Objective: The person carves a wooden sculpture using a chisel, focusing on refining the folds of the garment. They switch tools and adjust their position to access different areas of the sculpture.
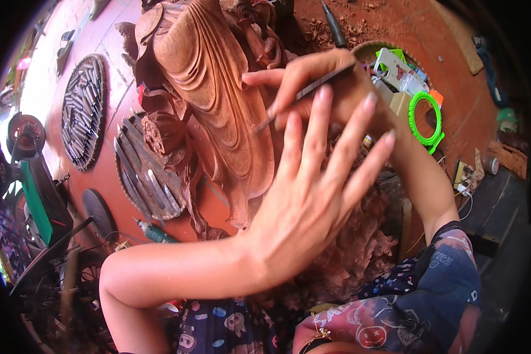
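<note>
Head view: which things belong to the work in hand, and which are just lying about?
Belongs, by the look of it:
- thin dark tool, in the right hand
- carved reddish-brown figure, below the hands
- probably the rod-like tools and long flat tools, on round trays

Likely just lying about:
- green ring
- white phone-like case

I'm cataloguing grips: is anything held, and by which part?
The right hand holds a thin dark tool near its lower end; the open left hand holds nothing.
</note>
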Tool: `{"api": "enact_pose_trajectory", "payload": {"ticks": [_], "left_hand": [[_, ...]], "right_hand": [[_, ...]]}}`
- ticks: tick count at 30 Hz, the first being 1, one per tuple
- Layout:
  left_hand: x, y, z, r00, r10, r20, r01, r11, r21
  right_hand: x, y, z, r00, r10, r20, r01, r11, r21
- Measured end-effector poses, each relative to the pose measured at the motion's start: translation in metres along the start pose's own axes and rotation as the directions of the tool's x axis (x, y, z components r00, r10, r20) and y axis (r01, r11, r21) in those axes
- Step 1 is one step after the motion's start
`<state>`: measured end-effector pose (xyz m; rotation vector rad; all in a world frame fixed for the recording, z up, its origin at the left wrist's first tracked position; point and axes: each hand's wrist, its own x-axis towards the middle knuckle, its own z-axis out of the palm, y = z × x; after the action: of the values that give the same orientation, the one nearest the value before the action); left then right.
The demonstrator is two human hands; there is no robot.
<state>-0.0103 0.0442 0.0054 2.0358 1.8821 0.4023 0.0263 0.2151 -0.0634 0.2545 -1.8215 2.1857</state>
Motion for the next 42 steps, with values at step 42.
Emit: {"api": "enact_pose_trajectory", "payload": {"ticks": [42], "left_hand": [[-0.001,-0.008,0.006,0.989,0.083,-0.118,-0.074,0.994,0.085]], "right_hand": [[0.006,-0.015,-0.001,0.987,0.158,0.009,-0.156,0.982,-0.103]]}}
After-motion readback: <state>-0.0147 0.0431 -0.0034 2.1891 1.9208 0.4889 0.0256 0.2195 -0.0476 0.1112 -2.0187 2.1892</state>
